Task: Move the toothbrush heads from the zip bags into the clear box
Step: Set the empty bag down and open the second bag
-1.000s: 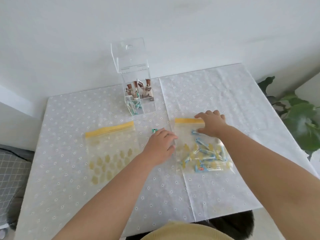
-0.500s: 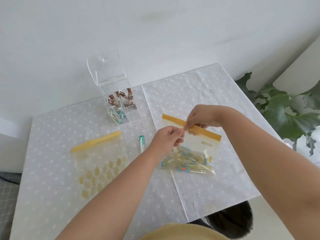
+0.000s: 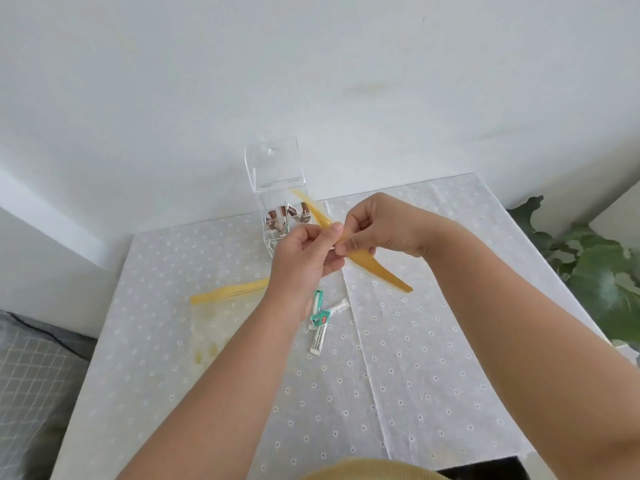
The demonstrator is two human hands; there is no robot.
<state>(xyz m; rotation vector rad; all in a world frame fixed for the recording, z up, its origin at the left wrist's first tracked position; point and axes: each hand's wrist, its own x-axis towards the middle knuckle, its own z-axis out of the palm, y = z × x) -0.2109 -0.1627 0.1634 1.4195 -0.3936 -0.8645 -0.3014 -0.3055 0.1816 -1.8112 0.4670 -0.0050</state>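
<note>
Both hands hold one zip bag up above the table by its yellow zip strip (image 3: 377, 271). My left hand (image 3: 304, 258) pinches one side of the strip and my right hand (image 3: 374, 226) pinches the other. The bag's body is hidden behind my hands and arms. A few wrapped toothbrush heads (image 3: 320, 320) lie on the cloth under my left wrist. The clear box (image 3: 277, 178) stands at the table's far edge with its lid up and packets inside. A second zip bag (image 3: 218, 313) lies flat at the left, partly under my left forearm.
The table (image 3: 433, 341) wears a white dotted cloth with a crease down its middle. A green plant (image 3: 595, 271) stands off the right edge. A grey checked cushion (image 3: 31, 375) sits low at the left. A white wall rises behind the box.
The bag went from lying on the table to being lifted high by both hands, with the strip now tilted. Wrapped heads now show on the cloth below.
</note>
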